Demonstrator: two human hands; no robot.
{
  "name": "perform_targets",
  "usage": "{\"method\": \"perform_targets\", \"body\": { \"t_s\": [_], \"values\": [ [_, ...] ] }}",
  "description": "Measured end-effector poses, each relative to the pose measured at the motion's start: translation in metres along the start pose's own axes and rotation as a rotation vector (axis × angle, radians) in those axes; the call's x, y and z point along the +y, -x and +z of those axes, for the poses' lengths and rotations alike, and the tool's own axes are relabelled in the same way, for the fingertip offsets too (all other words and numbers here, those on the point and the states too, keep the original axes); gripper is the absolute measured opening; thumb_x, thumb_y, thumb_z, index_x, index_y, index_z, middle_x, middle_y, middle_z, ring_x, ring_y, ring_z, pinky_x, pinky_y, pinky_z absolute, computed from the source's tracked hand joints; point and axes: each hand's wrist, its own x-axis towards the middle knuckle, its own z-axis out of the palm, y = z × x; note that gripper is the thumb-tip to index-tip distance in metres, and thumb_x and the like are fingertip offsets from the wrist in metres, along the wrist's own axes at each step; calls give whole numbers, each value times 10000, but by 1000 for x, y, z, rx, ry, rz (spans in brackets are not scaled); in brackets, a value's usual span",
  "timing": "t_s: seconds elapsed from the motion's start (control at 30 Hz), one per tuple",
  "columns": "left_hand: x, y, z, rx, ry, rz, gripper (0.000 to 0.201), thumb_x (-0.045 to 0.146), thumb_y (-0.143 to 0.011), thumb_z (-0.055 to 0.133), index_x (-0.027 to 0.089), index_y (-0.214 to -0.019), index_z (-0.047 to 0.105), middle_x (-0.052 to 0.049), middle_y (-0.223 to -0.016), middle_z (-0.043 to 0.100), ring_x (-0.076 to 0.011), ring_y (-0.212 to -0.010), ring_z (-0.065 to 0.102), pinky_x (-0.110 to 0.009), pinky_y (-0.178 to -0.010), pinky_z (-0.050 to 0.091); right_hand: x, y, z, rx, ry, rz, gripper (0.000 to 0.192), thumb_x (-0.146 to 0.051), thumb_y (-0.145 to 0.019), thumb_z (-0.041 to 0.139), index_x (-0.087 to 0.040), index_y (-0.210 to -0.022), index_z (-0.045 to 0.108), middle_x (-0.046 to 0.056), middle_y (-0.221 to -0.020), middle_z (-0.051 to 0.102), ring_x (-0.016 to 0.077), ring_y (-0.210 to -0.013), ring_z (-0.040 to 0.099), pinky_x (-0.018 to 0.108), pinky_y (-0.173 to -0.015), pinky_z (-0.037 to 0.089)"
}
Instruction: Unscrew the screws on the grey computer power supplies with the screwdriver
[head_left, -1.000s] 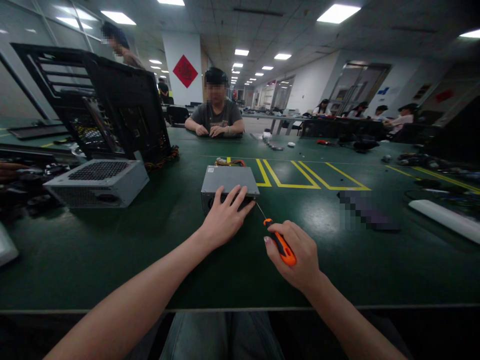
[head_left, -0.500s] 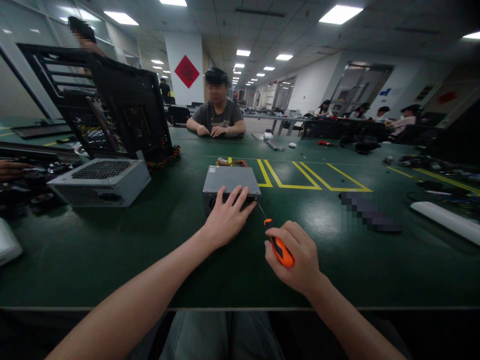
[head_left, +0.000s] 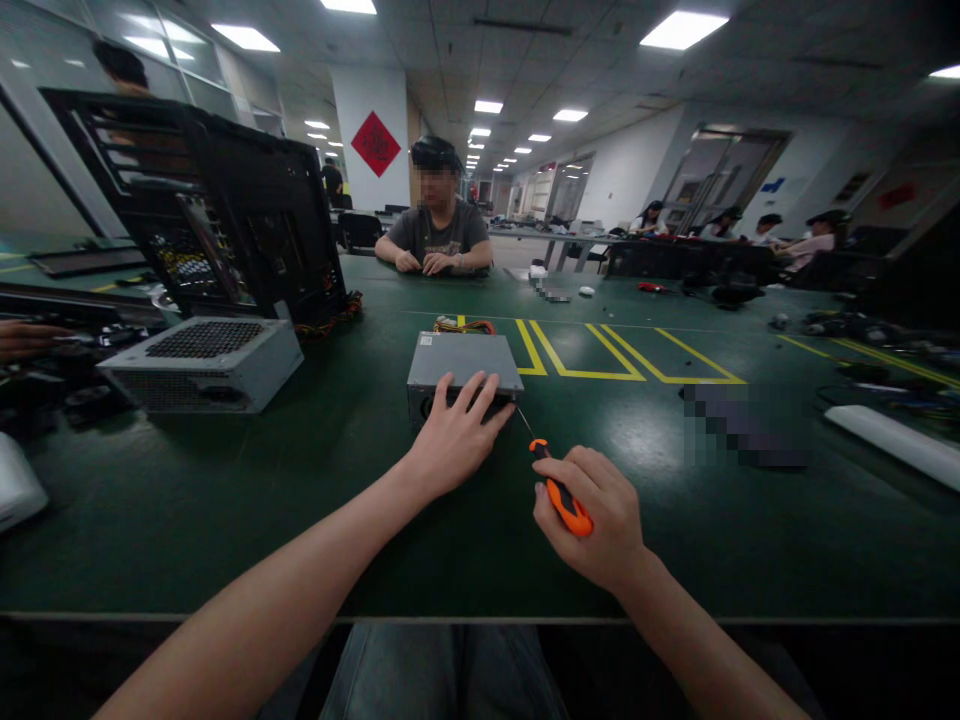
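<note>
Grey sheet-metal power supply box (head_left: 463,362) lies flat on the dark green bench mat (head_left: 225,520) straight ahead, just short of the yellow painted floor-style lines (head_left: 592,355), with a bunch of coloured wires (head_left: 463,325) showing at its far end. The left hand (head_left: 457,440) is spread flat over the near edge of the box, fingers splayed and pressing rather than curled round anything, so it pins the box down without grasping it. The right hand (head_left: 596,520) is clenched round the orange-and-black handled screwdriver (head_left: 559,490), whose thin shaft points up and left to the near right corner of the box; the tip seems to be at or very near the casing, though the screw itself is too small to make out. By the look of it the step in hand is working a corner screw, and it calls for the tip held square in the head with the box kept from sliding. To the left stand a second, larger grey perforated power supply (head_left: 202,362) and an open black computer case (head_left: 217,210). Another person (head_left: 439,235) sits across the bench, and more people sit at tables far right under ceiling panel lights
</note>
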Motion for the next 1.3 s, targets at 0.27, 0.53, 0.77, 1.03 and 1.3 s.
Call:
{"method": "perform_targets", "body": {
  "t_s": [0.27,0.53,0.77,1.03,1.3],
  "values": [
    [0,0,0,0,-9,4,433,281,-863,435,272,-1296,413,-120,-1425,299,-300,-1308,259,-560,-1011,227,-1,0,-1,-13,-33,30,98,-191,-784,502,-161,-821,588,19,-678,484,135,-627,447,282,-580,377],
    [0,0,-1,-9,-14,11,429,285,-877,409,261,-1305,403,-128,-1423,301,-305,-1308,258,-564,-1008,232,0,1,-1,31,-81,59,159,-173,-793,495,-166,-942,551,19,-730,584,118,-603,525,253,-576,429],
    [1,0,-2,-9,-17,4,421,291,-874,415,263,-1295,416,-119,-1422,304,-303,-1305,262,-563,-1008,230,-1,-1,-1,-1,-9,7,108,-164,-742,514,-165,-834,572,17,-681,502,135,-622,472,274,-570,396],
    [1,-1,-1,-4,-10,4,415,267,-873,409,264,-1287,424,-122,-1418,306,-300,-1305,264,-569,-1007,222,-2,-1,-2,-3,-31,38,107,-225,-784,520,-159,-847,575,30,-696,507,143,-633,474,287,-584,401],
    [0,0,-1,-17,-5,19,444,282,-862,440,268,-1304,400,-136,-1420,297,-309,-1309,255,-573,-1009,221,1,2,-1,13,-66,63,126,-183,-792,504,-164,-913,533,25,-729,587,127,-611,532,262,-588,430]
  ]
}}
